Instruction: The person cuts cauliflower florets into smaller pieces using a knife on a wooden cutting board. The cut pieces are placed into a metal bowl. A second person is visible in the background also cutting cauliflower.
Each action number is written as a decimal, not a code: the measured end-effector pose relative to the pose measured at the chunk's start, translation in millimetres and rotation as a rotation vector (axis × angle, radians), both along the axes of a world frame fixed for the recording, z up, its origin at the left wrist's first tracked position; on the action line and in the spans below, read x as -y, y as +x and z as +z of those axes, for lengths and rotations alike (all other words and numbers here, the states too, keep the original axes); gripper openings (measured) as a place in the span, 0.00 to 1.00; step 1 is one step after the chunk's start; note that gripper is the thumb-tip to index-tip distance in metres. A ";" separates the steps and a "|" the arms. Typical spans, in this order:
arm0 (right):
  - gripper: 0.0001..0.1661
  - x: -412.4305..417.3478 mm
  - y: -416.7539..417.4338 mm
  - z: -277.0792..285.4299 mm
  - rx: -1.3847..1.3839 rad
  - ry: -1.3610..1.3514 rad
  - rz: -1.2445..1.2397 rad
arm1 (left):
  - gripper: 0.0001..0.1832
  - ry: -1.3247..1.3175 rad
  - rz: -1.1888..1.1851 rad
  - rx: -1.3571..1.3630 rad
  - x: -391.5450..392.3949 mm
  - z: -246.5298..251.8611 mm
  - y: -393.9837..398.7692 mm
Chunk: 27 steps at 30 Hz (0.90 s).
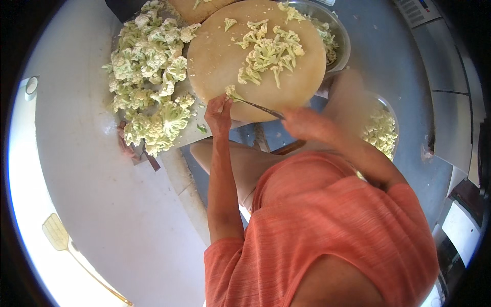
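My left hand [219, 114] pinches a small cauliflower floret [232, 93] at the near left edge of a round cutting board [215, 65]. In my right hand [305, 123] is a knife [264, 109], its narrow dark blade pointing left with the tip at the floret's stem. Cut cauliflower florets [268, 51] lie grouped on the board's right half, and a single floret [230, 23] rests apart toward the back. Left of the board spreads a large heap of cauliflower pieces [153, 73].
Behind the board's right edge stands a metal bowl [343, 42] with cauliflower in it. A second container [395, 126] of cauliflower pieces sits at right, partly behind my arm. A fly swatter [56, 232] lies far left. A dark strip-like object [151, 159] sticks out below the heap.
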State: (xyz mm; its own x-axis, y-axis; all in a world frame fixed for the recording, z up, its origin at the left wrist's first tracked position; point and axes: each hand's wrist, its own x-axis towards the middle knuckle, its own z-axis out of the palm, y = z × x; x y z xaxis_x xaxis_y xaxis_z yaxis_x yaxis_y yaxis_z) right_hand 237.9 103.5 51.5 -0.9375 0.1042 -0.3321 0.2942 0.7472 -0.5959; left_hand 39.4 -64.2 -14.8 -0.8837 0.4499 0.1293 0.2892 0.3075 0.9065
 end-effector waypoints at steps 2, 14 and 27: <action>0.16 1.7 -4.6 5.0 0.024 0.033 0.055 | 0.12 0.005 -0.011 -0.027 2.5 -4.6 -2.1; 0.11 19.1 -58.5 -3.0 0.061 0.078 -0.067 | 0.12 -0.043 0.030 -0.083 -1.4 -6.3 4.2; 0.14 -34.0 -63.5 29.2 0.255 -0.489 -0.448 | 0.29 -0.200 0.066 -0.319 15.1 22.2 -33.9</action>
State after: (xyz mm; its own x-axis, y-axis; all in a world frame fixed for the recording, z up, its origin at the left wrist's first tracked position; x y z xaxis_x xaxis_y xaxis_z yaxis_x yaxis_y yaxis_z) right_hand 174.4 137.5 80.7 -0.7259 0.2449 -0.6427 0.6857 0.1861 -0.7037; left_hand 5.5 -79.3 7.4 -0.8412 0.4377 0.3174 0.5205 0.4968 0.6944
